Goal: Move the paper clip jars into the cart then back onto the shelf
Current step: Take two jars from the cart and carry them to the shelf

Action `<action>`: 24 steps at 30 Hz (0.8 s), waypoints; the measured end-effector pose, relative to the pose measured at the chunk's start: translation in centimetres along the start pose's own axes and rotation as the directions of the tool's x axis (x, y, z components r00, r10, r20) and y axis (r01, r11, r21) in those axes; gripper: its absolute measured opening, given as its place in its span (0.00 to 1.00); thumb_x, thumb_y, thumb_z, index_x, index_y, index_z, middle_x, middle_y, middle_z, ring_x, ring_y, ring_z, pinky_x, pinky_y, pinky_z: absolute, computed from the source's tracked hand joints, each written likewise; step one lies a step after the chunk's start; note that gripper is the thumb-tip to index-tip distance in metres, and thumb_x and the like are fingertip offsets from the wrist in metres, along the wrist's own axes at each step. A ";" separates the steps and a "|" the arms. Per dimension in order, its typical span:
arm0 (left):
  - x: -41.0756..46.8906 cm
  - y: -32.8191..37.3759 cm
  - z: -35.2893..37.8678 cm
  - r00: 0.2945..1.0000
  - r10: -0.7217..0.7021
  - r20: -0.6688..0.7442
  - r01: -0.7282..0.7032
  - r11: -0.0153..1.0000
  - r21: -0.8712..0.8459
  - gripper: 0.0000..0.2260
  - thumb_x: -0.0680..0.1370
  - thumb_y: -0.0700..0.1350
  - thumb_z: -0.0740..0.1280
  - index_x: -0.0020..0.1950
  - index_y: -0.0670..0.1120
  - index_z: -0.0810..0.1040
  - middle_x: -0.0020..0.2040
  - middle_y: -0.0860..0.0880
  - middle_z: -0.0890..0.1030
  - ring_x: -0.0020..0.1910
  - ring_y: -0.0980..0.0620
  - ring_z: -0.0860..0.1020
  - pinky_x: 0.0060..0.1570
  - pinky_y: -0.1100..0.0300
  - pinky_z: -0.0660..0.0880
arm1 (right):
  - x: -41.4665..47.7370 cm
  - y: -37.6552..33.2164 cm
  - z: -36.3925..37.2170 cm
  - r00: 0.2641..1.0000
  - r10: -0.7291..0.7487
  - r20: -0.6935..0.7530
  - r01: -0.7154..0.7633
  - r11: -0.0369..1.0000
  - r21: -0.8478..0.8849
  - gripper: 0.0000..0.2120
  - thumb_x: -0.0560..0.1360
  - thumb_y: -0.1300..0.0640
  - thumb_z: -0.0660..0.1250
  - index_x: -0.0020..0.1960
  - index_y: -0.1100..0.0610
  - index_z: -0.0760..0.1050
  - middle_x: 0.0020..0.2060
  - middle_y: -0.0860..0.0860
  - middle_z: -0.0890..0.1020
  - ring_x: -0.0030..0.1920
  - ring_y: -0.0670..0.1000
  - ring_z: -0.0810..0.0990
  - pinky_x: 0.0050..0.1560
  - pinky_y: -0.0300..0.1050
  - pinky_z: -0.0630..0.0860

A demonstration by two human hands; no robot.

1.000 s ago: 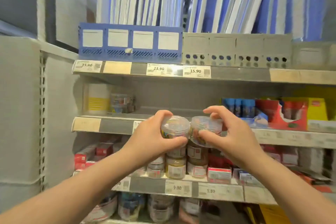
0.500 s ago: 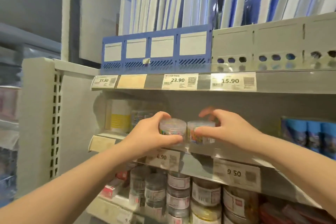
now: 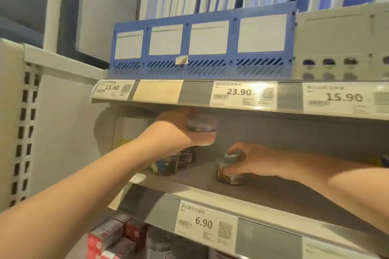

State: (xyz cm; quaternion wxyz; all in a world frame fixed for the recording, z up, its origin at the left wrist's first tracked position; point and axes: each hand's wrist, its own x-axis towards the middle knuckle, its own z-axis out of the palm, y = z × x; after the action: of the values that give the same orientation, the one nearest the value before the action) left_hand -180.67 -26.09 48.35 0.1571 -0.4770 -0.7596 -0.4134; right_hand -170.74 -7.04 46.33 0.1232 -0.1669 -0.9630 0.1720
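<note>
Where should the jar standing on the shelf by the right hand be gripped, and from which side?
Around the lid and upper side wall, from the open front-right. The jar stands upright on the shelf, short and cylindrical, and the shelf above hangs low, so a top-down reach looks cramped. The right hand pinches it that way.

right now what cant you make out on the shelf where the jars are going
All head view:
- raised jar in left hand: motion blur, contents unreadable.
- back jars: left wrist covers part of them, count unclear.
- standing jar: right hand covers most of the lid; label too small.
- cart: outside the frame.
</note>
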 end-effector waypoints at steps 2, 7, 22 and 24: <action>1.4 0.1 0.4 0.998 0.059 0.034 -0.061 0.996 0.062 0.19 0.66 0.61 0.72 0.53 0.58 0.75 0.47 0.62 0.78 0.40 0.64 0.75 0.41 0.69 0.73 | 1.3 0.0 0.2 1.000 -0.001 0.016 0.001 1.000 0.009 0.27 0.71 0.44 0.70 0.66 0.46 0.66 0.60 0.47 0.71 0.58 0.47 0.72 0.55 0.40 0.71; 4.6 -0.1 0.9 0.976 0.142 0.165 -0.154 0.986 0.066 0.22 0.67 0.57 0.72 0.59 0.53 0.76 0.52 0.56 0.80 0.49 0.57 0.77 0.52 0.56 0.76 | 4.5 0.3 0.8 0.999 -0.028 -0.025 0.027 0.999 -0.046 0.26 0.72 0.47 0.70 0.67 0.48 0.65 0.57 0.48 0.74 0.56 0.48 0.74 0.56 0.41 0.72; 8.3 -3.8 1.6 0.985 0.100 0.143 -0.106 0.994 0.034 0.30 0.60 0.61 0.75 0.60 0.58 0.74 0.55 0.60 0.79 0.53 0.58 0.77 0.58 0.52 0.74 | 10.2 2.0 3.6 0.991 -0.066 -0.119 0.099 0.948 0.302 0.26 0.71 0.57 0.73 0.65 0.53 0.67 0.52 0.46 0.73 0.48 0.47 0.74 0.54 0.41 0.72; 8.4 -4.3 1.4 0.986 0.049 0.158 -0.065 0.993 0.099 0.39 0.54 0.66 0.73 0.64 0.59 0.71 0.59 0.60 0.77 0.56 0.57 0.76 0.59 0.53 0.73 | 10.3 2.2 3.8 0.988 -0.080 -0.132 0.120 0.935 0.334 0.23 0.70 0.57 0.73 0.61 0.50 0.68 0.51 0.45 0.74 0.47 0.47 0.75 0.56 0.41 0.72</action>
State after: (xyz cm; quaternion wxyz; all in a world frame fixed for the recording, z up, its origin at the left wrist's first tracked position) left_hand -188.29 -20.85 50.72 0.1337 -0.5205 -0.7759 -0.3303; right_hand -180.70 -2.42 43.87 0.2148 -0.1035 -0.9171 0.3195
